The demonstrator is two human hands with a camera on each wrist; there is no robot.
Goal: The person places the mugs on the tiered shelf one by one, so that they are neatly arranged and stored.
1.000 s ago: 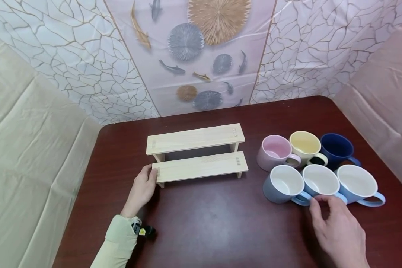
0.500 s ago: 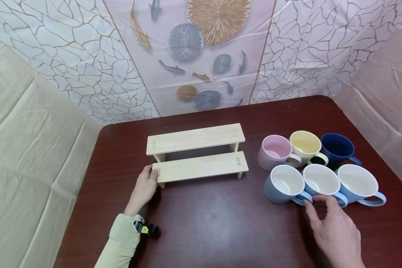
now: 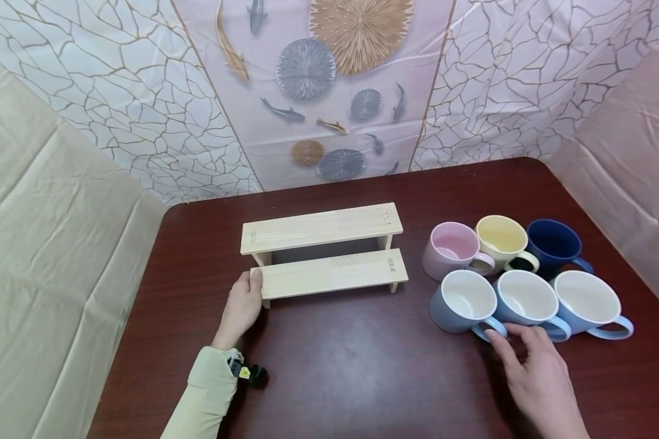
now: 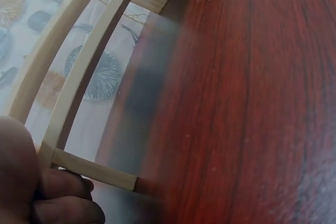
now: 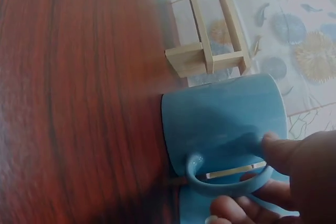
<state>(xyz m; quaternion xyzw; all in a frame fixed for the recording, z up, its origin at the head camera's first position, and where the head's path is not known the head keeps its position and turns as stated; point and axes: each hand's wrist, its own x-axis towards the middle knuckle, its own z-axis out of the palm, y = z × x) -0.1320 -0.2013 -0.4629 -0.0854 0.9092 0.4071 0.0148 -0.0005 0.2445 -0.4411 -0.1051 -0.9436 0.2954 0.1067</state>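
Note:
A two-tier wooden shelf stands mid-table in the head view. My left hand grips the left end of its lower board, thumb on top; in the left wrist view the curled fingers lie under the board. At the right, my right hand pinches the handle of a light blue mug, the leftmost of the front row. The right wrist view has the thumb at the upper part of the handle, other fingers beyond it. This mug is upright, with a white inside.
Two more light blue mugs, one in the middle and one at the right, share the front row. Behind them are a pink mug, a yellow mug and a dark blue mug. Patterned cloth hangs behind the table.
My right hand has moved left to the leftmost light blue mug's handle, and that mug has shifted and turned slightly. The left hand keeps its hold, its thumb a little shifted.

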